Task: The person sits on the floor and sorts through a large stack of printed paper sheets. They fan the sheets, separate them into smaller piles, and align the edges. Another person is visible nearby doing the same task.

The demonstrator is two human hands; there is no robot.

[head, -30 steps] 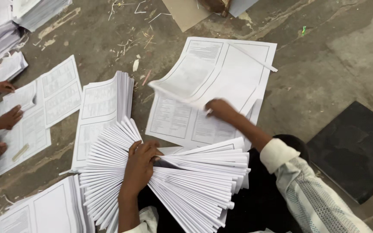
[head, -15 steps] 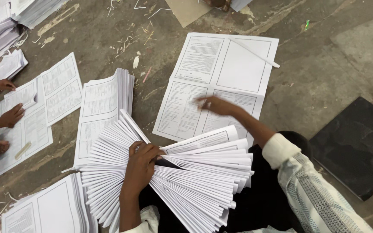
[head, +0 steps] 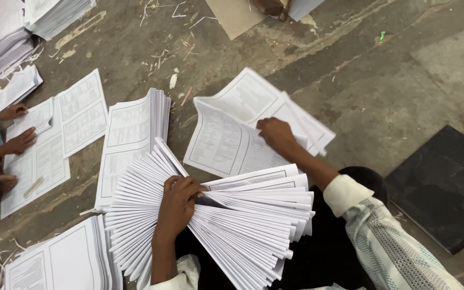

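Observation:
My left hand (head: 177, 201) presses down on a fanned-out stack of folded printed sheets (head: 226, 225) resting over my lap. My right hand (head: 276, 135) reaches forward and grips a large printed sheet (head: 226, 140) on the floor, its right half lifted and folding over. The sheet lies on a small pile of similar sheets (head: 302, 115). A tall stack of printed sheets (head: 130, 139) stands just left of it, beside the fan.
Another person's hands (head: 20, 140) rest on printed sheets (head: 55, 134) at the left edge. More paper stacks lie at top left (head: 12, 32) and bottom left (head: 60, 263). A dark slab (head: 444, 188) sits at right. Paper scraps litter the concrete floor (head: 377, 91).
My right hand has pulled the flat sheet's right half up and leftward, folding it. The left hand stayed on the fanned stack. The view shifted slightly.

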